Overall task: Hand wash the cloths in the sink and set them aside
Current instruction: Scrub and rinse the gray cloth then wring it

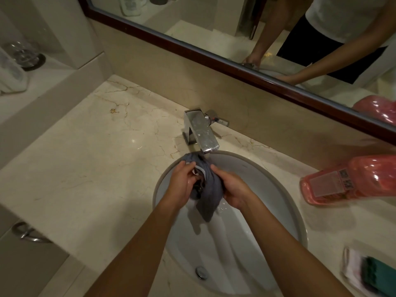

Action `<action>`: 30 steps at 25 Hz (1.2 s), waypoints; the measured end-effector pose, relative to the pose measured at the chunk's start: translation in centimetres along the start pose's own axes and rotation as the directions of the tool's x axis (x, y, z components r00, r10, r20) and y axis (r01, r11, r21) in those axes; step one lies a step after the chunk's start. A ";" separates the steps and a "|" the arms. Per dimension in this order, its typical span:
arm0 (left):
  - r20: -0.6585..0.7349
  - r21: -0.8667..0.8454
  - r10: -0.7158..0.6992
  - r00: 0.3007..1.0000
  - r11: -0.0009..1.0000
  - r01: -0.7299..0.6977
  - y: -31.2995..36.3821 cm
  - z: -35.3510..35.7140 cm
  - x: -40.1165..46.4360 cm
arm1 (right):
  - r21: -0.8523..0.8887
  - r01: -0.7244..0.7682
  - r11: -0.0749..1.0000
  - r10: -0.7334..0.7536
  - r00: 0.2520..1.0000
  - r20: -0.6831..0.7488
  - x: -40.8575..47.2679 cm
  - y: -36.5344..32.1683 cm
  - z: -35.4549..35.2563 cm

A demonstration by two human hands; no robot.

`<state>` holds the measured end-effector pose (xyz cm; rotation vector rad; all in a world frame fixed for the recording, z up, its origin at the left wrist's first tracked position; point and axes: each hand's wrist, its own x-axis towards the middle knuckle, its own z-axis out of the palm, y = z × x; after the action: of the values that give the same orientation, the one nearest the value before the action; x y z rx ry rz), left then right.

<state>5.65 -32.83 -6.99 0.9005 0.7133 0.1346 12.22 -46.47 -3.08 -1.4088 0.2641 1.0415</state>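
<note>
Both hands, left (pixel 183 182) and right (pixel 232 190), grip a grey cloth (pixel 209 192) over the sink (pixel 299 221), just below the tap (pixel 201 130).

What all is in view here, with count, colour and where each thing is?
cloth: one, grey, held over the sink below the tap
sink: one, white, set into the counter
tap: one, chrome, behind the sink
drain: one, metal, near side of the sink
counter: one, cream marble, around the sink
bottle: one, pink, lying on the counter right of the sink
folded cloths: small pile, white and green, counter at lower right
mirror: one, dark wood frame, on the wall behind
ring handle: one, metal, lower left
jars: clear glass, count unclear, shelf at upper left
left hand: grips the cloth
right hand: grips the cloth
</note>
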 end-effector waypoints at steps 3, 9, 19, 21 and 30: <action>-0.015 0.094 -0.104 0.994 0.990 0.105 0.2 0.9 -0.3 | 0.233 0.094 0.968 -0.084 0.995 -0.052 0.3 -0.4 0.6; -0.054 0.153 -0.282 0.958 0.946 0.287 0.0 2.5 -0.6 | 0.260 0.163 0.952 -0.128 0.981 -0.145 1.0 -0.4 2.5; -0.019 -0.002 -0.032 0.999 0.999 0.032 0.2 1.1 -0.5 | 0.339 0.181 0.923 -0.125 0.976 -0.179 1.1 -0.8 1.9; -0.031 -0.043 -0.037 0.999 0.998 0.035 0.4 1.2 -0.6 | 0.367 0.134 0.920 -0.105 0.989 -0.100 0.9 -0.9 1.8; 0.031 -0.019 -0.091 0.995 0.996 0.091 0.3 0.9 -0.9 | 0.207 0.145 0.968 -0.120 0.985 -0.126 0.8 -1.1 0.7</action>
<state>5.61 -33.57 -5.90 0.8478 0.7222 0.0468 13.15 -45.28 -2.81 -1.2720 0.3500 0.7993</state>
